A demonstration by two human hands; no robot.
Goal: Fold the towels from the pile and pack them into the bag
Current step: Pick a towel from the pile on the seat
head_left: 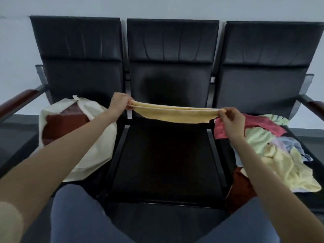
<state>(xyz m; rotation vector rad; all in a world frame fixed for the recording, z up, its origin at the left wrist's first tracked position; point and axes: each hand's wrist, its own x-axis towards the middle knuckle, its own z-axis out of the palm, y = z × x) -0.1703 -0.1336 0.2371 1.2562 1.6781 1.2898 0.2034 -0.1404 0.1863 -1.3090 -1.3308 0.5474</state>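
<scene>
Dim, flat, cool light; soft focus, wide-angle bending at edges, middle seat (164, 155) perhaps underexposed.

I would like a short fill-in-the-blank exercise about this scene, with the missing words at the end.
1. Both hands hold a ____ towel stretched above the middle seat.
2. The left hand and right hand pinch its ____ ends.
3. The bag sits on the ____ seat.
4. The pile lies on the ____ seat.

Missing words: yellow; opposite; left; right
</scene>
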